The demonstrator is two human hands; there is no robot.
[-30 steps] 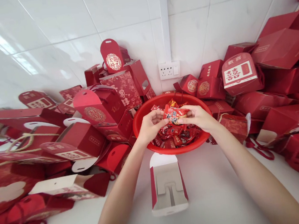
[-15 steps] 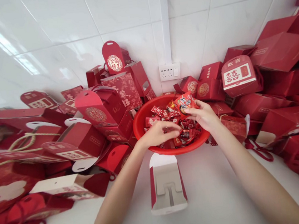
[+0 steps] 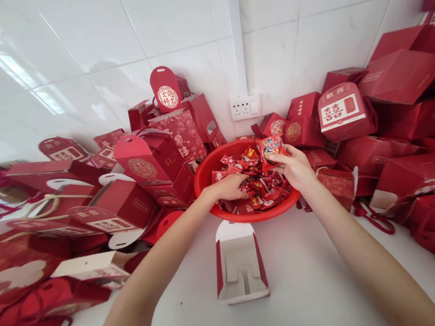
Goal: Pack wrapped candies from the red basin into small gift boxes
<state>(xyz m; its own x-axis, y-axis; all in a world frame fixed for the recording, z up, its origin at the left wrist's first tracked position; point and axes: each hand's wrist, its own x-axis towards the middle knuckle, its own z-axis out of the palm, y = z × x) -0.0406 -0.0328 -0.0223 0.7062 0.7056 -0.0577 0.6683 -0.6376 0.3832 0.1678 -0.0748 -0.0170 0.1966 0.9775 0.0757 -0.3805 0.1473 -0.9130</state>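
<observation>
A red plastic basin (image 3: 200, 178) holds many small red-wrapped candies (image 3: 258, 185). My left hand (image 3: 230, 186) reaches down into it from the left, thumb and fingers apart among the candies, the fingertips partly hidden. At the basin's right rim my right hand (image 3: 294, 167) grips a larger red snack packet (image 3: 273, 151) with printed characters, held above the candies between thumb and fingers. In front of the basin lies an open gift box (image 3: 240, 265), red outside and white inside, with its rounded flap toward the basin. Folded bottom tabs show inside it.
Many red gift boxes are piled at the left (image 3: 116, 203) and at the right (image 3: 403, 178), close to both forearms. More boxes (image 3: 178, 131) stand behind the basin against a white tiled wall with a power socket (image 3: 245, 107). Everything rests on a white tabletop (image 3: 305, 278).
My left hand has shifted left and lower among the candies. My right hand still holds the snack packet, which is tilted differently. The camera view has moved slightly.
</observation>
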